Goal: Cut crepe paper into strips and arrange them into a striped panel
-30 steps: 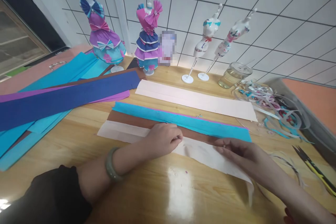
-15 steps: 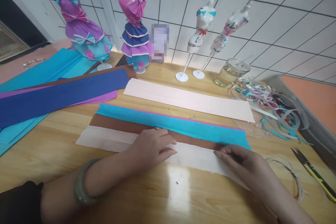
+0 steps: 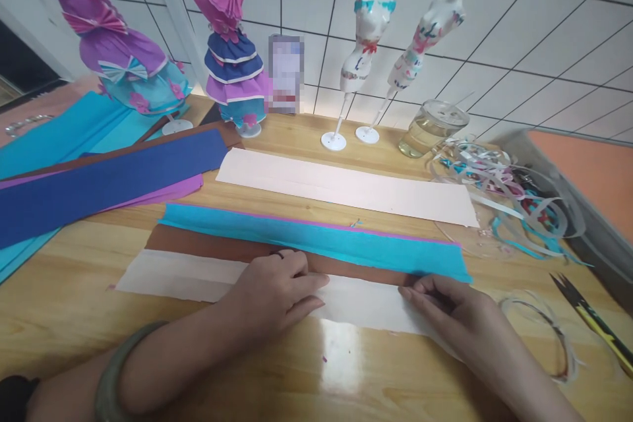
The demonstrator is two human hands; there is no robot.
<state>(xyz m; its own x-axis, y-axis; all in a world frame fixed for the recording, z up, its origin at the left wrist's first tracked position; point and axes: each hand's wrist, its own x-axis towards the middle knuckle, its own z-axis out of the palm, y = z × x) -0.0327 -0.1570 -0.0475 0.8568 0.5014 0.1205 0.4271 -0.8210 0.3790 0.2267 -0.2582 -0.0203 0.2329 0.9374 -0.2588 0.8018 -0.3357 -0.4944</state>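
Note:
A white crepe paper strip (image 3: pixel 363 300) lies lengthwise in front of me, overlapping the lower side of a brown strip (image 3: pixel 198 242). Above the brown shows a blue crepe paper strip (image 3: pixel 297 235) with a thin purple edge. My left hand (image 3: pixel 277 287) rests on the white strip's middle, index finger and thumb stretched out with a small gap between them. Farther right, my right hand (image 3: pixel 459 313) has thumb and index finger pinched at the upper edge of the white strip. Its other fingers are curled and partly hidden.
A pale pink strip (image 3: pixel 346 184) lies beyond. Dark blue paper (image 3: pixel 113 178) covers the left side. Behind stand two dressed mannequins (image 3: pixel 235 66), two bare mannequins (image 3: pixel 366 46) and a glass jar (image 3: pixel 432 128). Ribbon scraps (image 3: pixel 524 204) and tweezers (image 3: pixel 588 316) lie right.
The view has shifted slightly, so the mannequins and strips appear farther left. Both hands stay on the white strip, with little change in their finger positions.

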